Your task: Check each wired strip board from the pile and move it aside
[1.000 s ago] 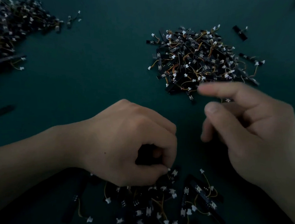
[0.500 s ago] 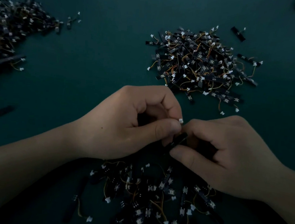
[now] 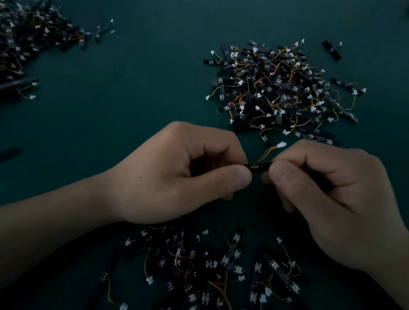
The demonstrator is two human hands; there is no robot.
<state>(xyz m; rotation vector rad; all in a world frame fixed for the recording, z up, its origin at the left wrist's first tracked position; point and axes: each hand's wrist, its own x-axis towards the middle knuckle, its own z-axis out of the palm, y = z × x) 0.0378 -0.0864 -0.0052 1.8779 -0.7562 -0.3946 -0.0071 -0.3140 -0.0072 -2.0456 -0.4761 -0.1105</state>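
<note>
Above the table, both hands' curled fingers [image 3: 233,179] pinch one strip board [image 3: 258,167].

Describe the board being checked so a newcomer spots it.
On the dark green table, find the big heap of black wired strip boards upper right of centre. Just below it, left hand and right hand pinch one black strip board by its ends. It alone is held, white plug sticking up.

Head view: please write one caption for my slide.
Left hand and right hand pinch one wired strip board between the near pile and the far pile.
</note>
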